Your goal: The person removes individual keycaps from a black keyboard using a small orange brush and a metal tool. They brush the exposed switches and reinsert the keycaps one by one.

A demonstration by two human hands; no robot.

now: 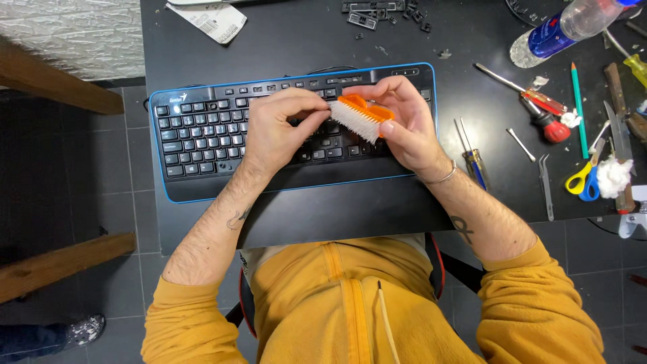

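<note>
Item 1. Right hand [411,125]: closed around the orange plastic scrubbing brush with white bristles [360,116], gripping its back, bristles turned toward the left hand.

Item 2. Left hand [280,128]: fingers drawn narrow, thumb and fingertips pinching at the white bristles at the near end of the brush; whether anything small is held between them cannot be told.

Item 3. Black computer keyboard with a blue-edged frame [202,135]: lying flat on the black surface [303,34], directly beneath both hands. The brush is held just above its right half.

Item 4. Beyond the hands, at the far edge of the surface: a scatter of small black loose keycaps [377,12] and a white printed paper card [216,21].

Item 5. To the right of the right hand: two thin blue-handled screwdrivers [474,158], just beside the wrist; a white cotton swab [521,144]; steel tweezers [546,189]; a red-handled screwdriver [532,101]; a green pencil [579,108]; yellow-and-blue-handled scissors [585,180]; a wad of white cotton [614,176].

Item 6. Container: one clear plastic bottle with a blue label [563,28], lying on its side far right of the right hand; contents cannot be told.

Item 7. Wearer: yellow zip-front sweatshirt [350,303], sleeves pushed up.
</note>
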